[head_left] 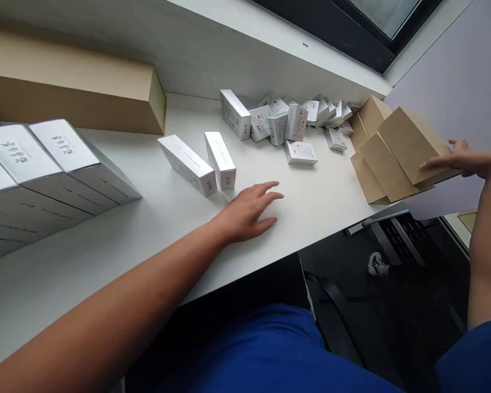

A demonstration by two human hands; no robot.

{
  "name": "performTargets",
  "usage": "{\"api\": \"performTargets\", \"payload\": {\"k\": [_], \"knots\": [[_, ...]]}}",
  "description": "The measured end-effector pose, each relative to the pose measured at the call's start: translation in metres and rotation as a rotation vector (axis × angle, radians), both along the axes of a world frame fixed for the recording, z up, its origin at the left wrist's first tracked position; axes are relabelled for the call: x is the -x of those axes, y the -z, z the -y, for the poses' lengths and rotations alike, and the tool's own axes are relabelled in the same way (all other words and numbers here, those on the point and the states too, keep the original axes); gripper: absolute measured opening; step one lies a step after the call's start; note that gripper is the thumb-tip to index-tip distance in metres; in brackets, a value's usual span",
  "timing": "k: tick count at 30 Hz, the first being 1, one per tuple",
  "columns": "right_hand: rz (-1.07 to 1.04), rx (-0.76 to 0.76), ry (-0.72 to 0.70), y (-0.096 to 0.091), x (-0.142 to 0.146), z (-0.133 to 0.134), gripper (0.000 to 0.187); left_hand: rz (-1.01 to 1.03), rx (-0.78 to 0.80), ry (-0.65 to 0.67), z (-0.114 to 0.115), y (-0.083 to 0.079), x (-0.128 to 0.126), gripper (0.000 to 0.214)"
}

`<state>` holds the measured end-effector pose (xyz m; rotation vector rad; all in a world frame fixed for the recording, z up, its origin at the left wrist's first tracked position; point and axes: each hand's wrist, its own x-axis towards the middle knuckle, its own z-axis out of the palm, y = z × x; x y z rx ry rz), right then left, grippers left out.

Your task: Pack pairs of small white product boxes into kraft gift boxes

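My left hand [253,212] is open over the white table [311,202], its fingers spread and nothing in them. Just beyond it, two long white boxes [220,161] stand on edge, close together. At the right, my right hand [460,158] grips the near end of a brown cardboard box [411,144], which is tilted and slightly blurred. Part of that hand's hold is hidden behind the box. More brown boxes [374,169] lie against it at the table's right end.
Several small white printed boxes [298,123] lie jumbled along the back wall. Larger white boxes [65,174] stand in a row at left, before a long brown box [73,82]. The table's front edge drops to a dark floor, where a shoe [377,265] shows.
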<state>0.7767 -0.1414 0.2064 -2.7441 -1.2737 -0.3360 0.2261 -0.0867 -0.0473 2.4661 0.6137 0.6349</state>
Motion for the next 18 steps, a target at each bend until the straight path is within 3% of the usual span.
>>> {"api": "performTargets", "payload": {"k": [2, 4, 8, 11, 14, 18], "knots": [[-0.14, 0.09, 0.185, -0.001, 0.006, -0.005, 0.132, 0.007, 0.012, -0.003, -0.001, 0.0, 0.001, 0.052], [-0.244, 0.11, 0.226, -0.003, 0.01, -0.002, 0.132, 0.019, 0.032, -0.007, -0.002, 0.001, 0.001, 0.053], [-0.317, 0.083, -0.026, -0.01, 0.034, 0.016, 0.126, 0.064, 0.078, -0.011, -0.002, 0.002, 0.001, 0.058], [-0.261, 0.222, -0.249, -0.004, 0.083, 0.027, 0.13, 0.128, 0.142, -0.036, -0.001, 0.002, 0.0, 0.072], [-0.266, 0.429, -0.515, 0.022, 0.15, 0.032, 0.128, 0.211, 0.264, -0.06, 0.0, 0.001, 0.0, 0.089], [-0.255, 0.607, -0.734, 0.082, 0.218, 0.035, 0.111, 0.314, 0.362, -0.056, -0.001, -0.001, 0.0, 0.087]]}}
